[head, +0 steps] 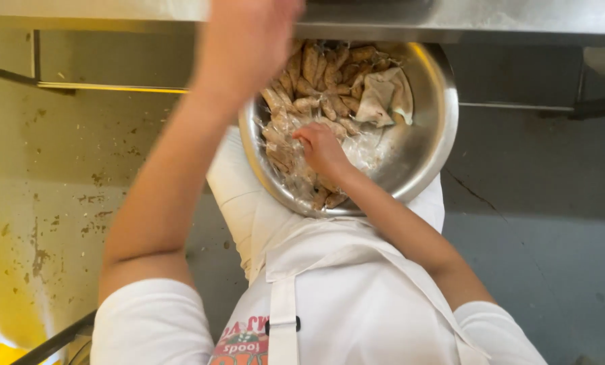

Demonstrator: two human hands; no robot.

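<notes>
Round steel bowl (432, 128) sits against the person's apron (343, 284), half tucked under the edge of a steel counter (451, 17) at the top of the view. It's shiny and smooth, rim tilted a bit toward the camera. Inside is a heap of tan, stick-shaped pieces (319, 81), coated and kind of rough looking. Most of them have their long axis running top to bottom in the picture, leaning toward the counter. Crinkly clear plastic wrap (367, 152) lies over the near part, plus a crumpled pale sheet (387, 98) at the right.

Right hand (321, 145) is down in the bowl, fingers curled on the wrap, looks like pinching it but I can't be sure. Left hand (248, 40) is raised and blurry, covering the bowl's left rim; can't tell whether it grips anything. Stained floor (52, 189) is below.
</notes>
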